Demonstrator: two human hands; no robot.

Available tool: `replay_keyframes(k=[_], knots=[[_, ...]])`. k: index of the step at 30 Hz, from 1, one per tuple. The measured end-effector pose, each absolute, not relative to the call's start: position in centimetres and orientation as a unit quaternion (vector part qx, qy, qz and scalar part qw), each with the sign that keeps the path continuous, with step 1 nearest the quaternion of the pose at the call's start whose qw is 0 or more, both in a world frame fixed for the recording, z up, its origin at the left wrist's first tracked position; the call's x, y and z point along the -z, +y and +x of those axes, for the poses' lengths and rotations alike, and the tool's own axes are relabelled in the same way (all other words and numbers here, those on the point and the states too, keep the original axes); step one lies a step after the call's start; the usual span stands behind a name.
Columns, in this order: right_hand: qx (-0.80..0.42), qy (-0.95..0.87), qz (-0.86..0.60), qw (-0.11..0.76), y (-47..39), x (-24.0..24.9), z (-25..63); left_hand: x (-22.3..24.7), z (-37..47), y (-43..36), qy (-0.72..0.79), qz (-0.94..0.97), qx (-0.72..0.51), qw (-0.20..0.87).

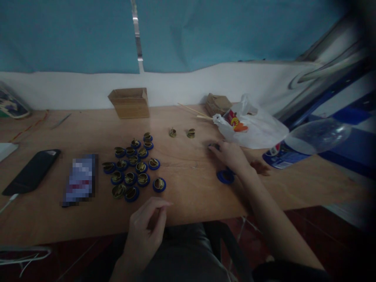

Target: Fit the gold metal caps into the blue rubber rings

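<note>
Several brass-coloured clips on blue round bases (133, 160) are grouped left of the table's middle. Two brass pieces without visible blue, one (172, 133) and another (191, 133), stand farther back. My right hand (227, 154) reaches over the table on the right, its fingertips closed on a small dark round piece (214, 146). A blue ring (225, 176) lies just below that hand, partly beside the wrist. Near the front edge my left hand (149, 221) is held with thumb and forefinger close together; anything between them is too small to make out.
A black phone (32, 172) with a white cable and a blurred blue packet (80, 178) lie at left. An open cardboard box (132, 105) stands by the wall. A plastic bag (258, 125) and a tilted bottle (305, 141) are at right.
</note>
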State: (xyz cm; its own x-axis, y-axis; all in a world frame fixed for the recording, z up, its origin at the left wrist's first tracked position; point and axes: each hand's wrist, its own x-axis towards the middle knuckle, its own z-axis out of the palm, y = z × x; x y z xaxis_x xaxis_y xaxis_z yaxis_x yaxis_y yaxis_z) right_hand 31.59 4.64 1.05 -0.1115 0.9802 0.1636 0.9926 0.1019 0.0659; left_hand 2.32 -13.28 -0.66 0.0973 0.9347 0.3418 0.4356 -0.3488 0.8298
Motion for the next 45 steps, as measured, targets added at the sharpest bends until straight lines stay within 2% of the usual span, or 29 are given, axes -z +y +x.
replay_keyframes(k=[12, 18, 21, 24, 29, 37, 45], knots=[[0.07, -0.754, -0.651, 0.057, 4.4, -0.6, 31.6, 0.8, 2.4, -13.1, 0.489, 0.697, -0.441, 0.283], [0.006, -0.771, -0.627, 0.111, 3.2, -2.6, 31.0, 0.8, 2.3, -13.1, 0.488, 0.691, -0.448, 0.289], [-0.018, -0.801, -0.575, 0.164, 0.8, -4.4, 29.4, 0.4, 2.6, -13.1, 0.509, 0.653, -0.452, 0.332], [-0.063, -0.836, -0.497, 0.221, -2.7, -5.9, 27.1, 0.0, 3.4, -12.9, 0.522, 0.579, -0.467, 0.417], [-0.144, -0.861, -0.406, 0.271, -8.3, -6.9, 23.2, -0.4, 4.7, -12.6, 0.471, 0.468, -0.504, 0.552], [-0.216, -0.85, -0.393, 0.278, -11.8, -5.4, 20.5, -1.5, 4.1, -12.9, 0.521, 0.423, -0.448, 0.59], [-0.349, -0.72, -0.468, 0.376, -12.5, -3.9, 21.0, -1.5, 3.0, -13.2, 0.471, 0.425, -0.435, 0.639]])
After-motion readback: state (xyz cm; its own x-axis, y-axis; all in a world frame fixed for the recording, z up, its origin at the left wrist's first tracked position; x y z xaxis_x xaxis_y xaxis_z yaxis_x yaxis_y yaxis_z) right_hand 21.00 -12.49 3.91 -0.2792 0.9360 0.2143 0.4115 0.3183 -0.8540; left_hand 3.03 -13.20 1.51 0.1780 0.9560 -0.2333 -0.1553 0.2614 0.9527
